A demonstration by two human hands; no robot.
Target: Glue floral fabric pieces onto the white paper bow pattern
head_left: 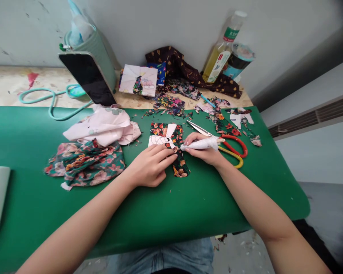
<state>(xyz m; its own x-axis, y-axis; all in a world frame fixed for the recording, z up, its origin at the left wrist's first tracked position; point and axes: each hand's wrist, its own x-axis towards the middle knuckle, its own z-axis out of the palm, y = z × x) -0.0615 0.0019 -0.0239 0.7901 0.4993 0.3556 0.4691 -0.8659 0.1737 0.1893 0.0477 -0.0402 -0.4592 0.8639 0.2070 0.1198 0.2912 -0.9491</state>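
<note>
My left hand (151,164) lies with fingers stretched out over a small patchwork piece (165,131), its fingertips resting on it. The piece combines dark floral cloth and white parts with drawn lines. A floral strip (181,169) extends from its lower edge toward me. My right hand (204,155) is closed around a white cone-shaped tube (201,144), whose narrow tip points left at the patchwork's right edge. A thin wooden-looking stick shows at the tube's wide end. Scissors (236,145) with red and yellow handles lie open behind and beside my right hand.
Pink cloth (103,125) and green floral cloth (94,165) lie bunched at left. Behind stand a phone (87,78), a mint container (103,57), a finished-looking patch (138,80), an oil bottle (221,53) and a cup (238,61). Scraps (171,102) litter the green mat (160,217).
</note>
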